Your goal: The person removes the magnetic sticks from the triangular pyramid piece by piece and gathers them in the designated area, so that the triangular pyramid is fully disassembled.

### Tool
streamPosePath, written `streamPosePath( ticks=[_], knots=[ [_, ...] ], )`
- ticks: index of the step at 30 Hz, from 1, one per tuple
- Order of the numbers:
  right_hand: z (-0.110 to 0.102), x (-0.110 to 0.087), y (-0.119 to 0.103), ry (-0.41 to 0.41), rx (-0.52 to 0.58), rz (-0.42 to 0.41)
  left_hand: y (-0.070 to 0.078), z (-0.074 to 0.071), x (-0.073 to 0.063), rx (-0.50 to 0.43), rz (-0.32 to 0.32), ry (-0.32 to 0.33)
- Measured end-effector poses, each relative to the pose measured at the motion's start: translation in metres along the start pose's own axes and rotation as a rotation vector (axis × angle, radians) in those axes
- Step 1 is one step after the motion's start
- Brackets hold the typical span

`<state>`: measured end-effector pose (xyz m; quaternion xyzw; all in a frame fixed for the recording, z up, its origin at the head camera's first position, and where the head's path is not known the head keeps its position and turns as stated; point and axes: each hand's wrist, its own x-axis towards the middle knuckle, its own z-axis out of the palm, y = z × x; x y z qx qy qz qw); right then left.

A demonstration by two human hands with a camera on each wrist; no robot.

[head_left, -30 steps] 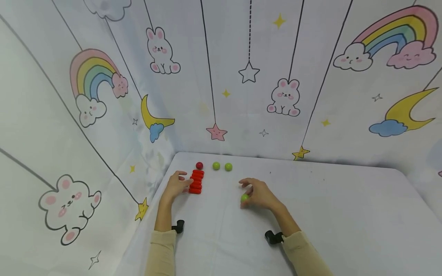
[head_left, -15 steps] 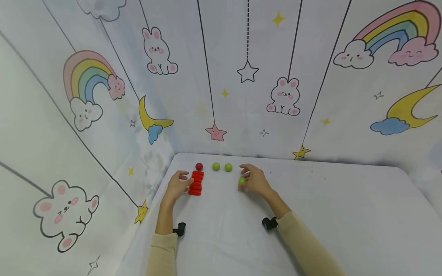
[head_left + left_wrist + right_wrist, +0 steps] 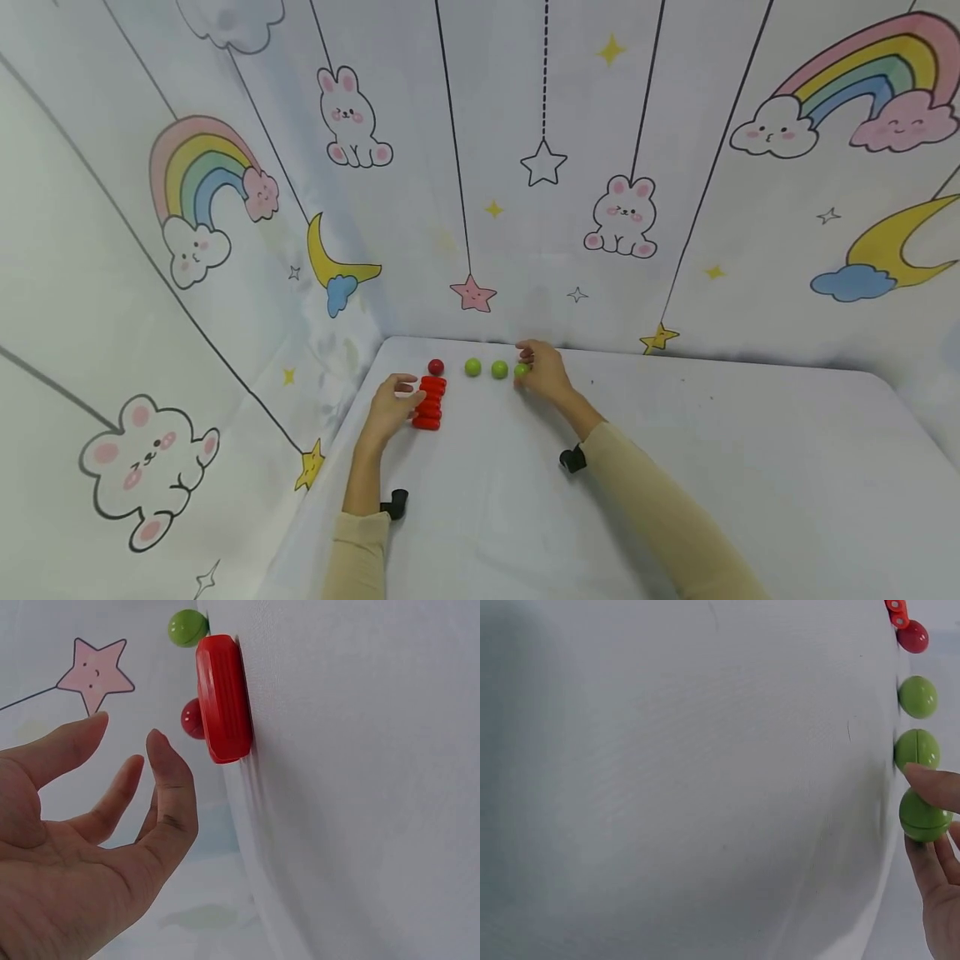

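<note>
My right hand (image 3: pixel 544 375) pinches a small glossy green ball (image 3: pixel 924 815) between thumb and fingers at the far side of the table. Two more green balls, one nearer (image 3: pixel 916 750) and one farther (image 3: pixel 918 697) from that hand, sit in line with it in the right wrist view. A dark red ball (image 3: pixel 436 367) ends the line on the left. Below it lies a column of several bright red ribbed bars (image 3: pixel 429 404). My left hand (image 3: pixel 392 408) hovers beside the bars with fingers loosely bent and nothing between them, as the left wrist view shows.
A white cloth covers the table (image 3: pixel 675 467). Behind and to the left rise white cloth walls (image 3: pixel 405 208) printed with rabbits, stars and rainbows; the back wall stands close behind the balls. A black wrist camera (image 3: pixel 573 458) sits on the right forearm.
My right hand has carried the green ball away from me and slightly left, up to the line of the other balls. The left hand stays almost where it was beside the red bars.
</note>
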<state>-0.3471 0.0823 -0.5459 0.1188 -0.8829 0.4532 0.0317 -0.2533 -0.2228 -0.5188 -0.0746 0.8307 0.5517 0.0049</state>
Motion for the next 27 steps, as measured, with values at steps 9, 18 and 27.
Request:
streamPosePath(
  ticks=[9,18,27],
  knots=[
    [0.001,0.006,0.005,0.011,-0.049,0.016,0.002,0.009,0.003,-0.019,0.005,-0.003],
    [0.001,0.006,0.008,-0.030,-0.054,0.011,0.003,0.010,0.004,-0.021,-0.001,0.002],
    [-0.002,0.008,0.006,-0.068,-0.106,0.046,0.007,0.008,0.005,-0.031,-0.004,0.012]
  ],
)
